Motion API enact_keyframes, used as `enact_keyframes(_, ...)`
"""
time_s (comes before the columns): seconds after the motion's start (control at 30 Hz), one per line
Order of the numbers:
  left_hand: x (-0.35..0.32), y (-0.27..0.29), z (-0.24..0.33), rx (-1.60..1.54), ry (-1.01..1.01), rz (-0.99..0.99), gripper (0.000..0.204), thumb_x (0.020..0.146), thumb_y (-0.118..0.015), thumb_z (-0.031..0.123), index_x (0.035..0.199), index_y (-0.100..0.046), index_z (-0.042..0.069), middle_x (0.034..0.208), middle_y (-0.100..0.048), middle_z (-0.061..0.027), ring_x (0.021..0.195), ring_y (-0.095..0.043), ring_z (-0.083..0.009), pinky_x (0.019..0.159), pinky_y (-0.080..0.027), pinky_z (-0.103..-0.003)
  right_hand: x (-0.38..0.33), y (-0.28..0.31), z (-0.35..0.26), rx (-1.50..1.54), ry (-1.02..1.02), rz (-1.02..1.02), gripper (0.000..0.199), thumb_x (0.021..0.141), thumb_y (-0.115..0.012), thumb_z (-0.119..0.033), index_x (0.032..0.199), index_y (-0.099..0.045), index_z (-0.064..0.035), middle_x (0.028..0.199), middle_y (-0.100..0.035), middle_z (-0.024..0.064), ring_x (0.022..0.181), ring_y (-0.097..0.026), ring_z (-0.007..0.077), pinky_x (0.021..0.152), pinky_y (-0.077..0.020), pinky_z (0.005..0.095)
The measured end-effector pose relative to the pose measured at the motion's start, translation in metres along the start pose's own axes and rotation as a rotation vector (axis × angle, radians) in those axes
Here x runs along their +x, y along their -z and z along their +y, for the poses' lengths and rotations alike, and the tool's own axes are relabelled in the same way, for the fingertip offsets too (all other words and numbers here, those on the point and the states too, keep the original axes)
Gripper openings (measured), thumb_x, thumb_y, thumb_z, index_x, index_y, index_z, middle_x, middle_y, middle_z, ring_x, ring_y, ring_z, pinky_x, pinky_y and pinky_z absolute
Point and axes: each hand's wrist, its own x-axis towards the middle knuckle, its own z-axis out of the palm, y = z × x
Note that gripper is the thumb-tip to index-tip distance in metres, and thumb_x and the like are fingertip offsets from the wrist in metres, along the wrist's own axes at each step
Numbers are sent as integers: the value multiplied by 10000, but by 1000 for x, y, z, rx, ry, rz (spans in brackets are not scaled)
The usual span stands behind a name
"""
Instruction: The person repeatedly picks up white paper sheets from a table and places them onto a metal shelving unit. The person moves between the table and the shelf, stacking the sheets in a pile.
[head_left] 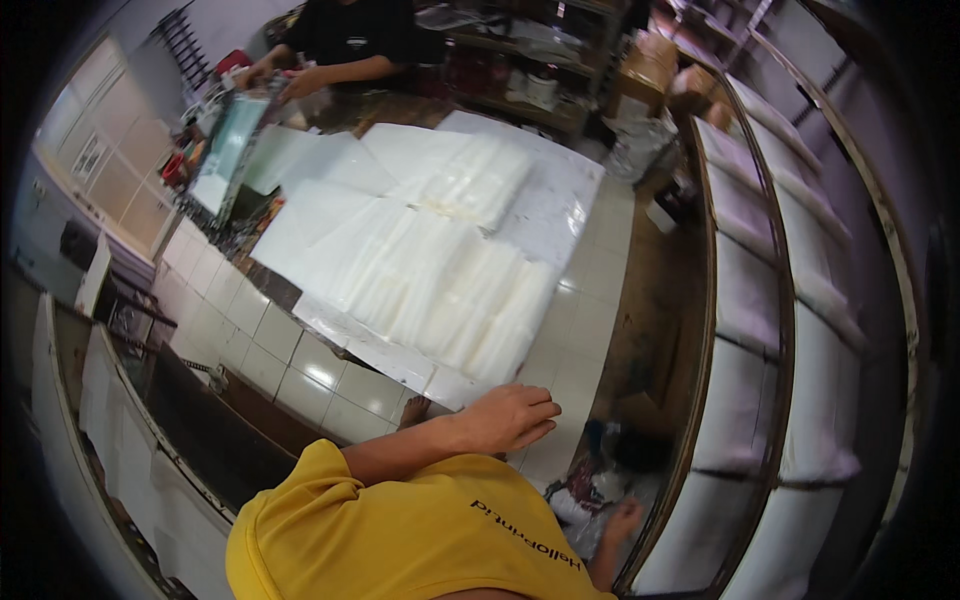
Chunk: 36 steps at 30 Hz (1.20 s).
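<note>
a person in a yellow shirt is standing at the near edge of a table topped with a smooth, pale surface. the left hand is hovering just beside the table's near corner, its fingers curling loosely inward; one cannot tell whether the fingertips are meeting the thumb. the right hand is hanging low at the far right, near a jumble of clear and dark red plastic; it is showing small and blurred, so its grip cannot be told.

the white sheets are lying on the table in overlapping, fanned piles, their nearest edge sitting close to the left hand. a bare foot is showing on the tiled floor, just past the left forearm.

across the table, a co-worker in a dark top is keeping both hands at a greenish framed panel, which is standing tilted at the table's far left. to the right, a long rack is bearing rows of white panels. cardboard boxes and a clear plastic bag are resting beyond the table.
</note>
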Motion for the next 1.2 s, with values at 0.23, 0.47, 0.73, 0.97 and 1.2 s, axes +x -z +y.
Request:
enact_keyframes(0.23, -49, 139, -137, 342, 259, 615, 213, 805, -715, 89, 1002, -648, 42, 965, -637, -141, 893, -622, -344, 787, -511, -407, -50, -150, -105, 365, -343, -411, 112, 984, -544, -155, 989, -571, -47, 810, -611, 56, 648, -553, 116, 575, -469, 279)
enact_keyframes(0.47, -133, 259, -322, 627, 680, 470, 252, 834, -664, 178, 1031, -657, 21, 1095, -613, -170, 1029, -587, -329, 863, -498, -428, -74, -183, -173, 601, -363, -308, 110, 987, -569, -182, 926, -545, -94, 752, -582, 22, 602, -539, 108, 526, -446, 266)
enact_keyframes(0.73, -144, 273, -388, 727, 618, 198, 133, 860, -610, 139, 918, -647, 24, 881, -647, -126, 866, -639, -298, 772, -510, -442, -68, -143, -333, 877, -367, 75, 70, 980, -578, -186, 977, -563, -117, 729, -558, -14, 584, -492, 67, 494, -367, 193)
enact_keyframes(0.97, -115, 269, -325, 374, 325, 512, 72, 848, -587, 76, 869, -631, 22, 844, -636, -148, 805, -618, -336, 714, -475, -464, -76, -112, -487, 939, -66, -48, 188, 976, -592, -204, 1132, -577, -100, 851, -594, -11, 620, -504, 59, 509, -361, 203)
enact_keyframes(1.2, -96, 211, -207, 355, -31, 137, 58, 796, -615, 128, 840, -589, 102, 776, -582, -53, 768, -598, -244, 694, -422, -406, -121, -157, -586, 807, 169, -624, 293, 954, -606, -171, 1201, -526, -35, 932, -621, 42, 670, -566, 100, 557, -408, 225)
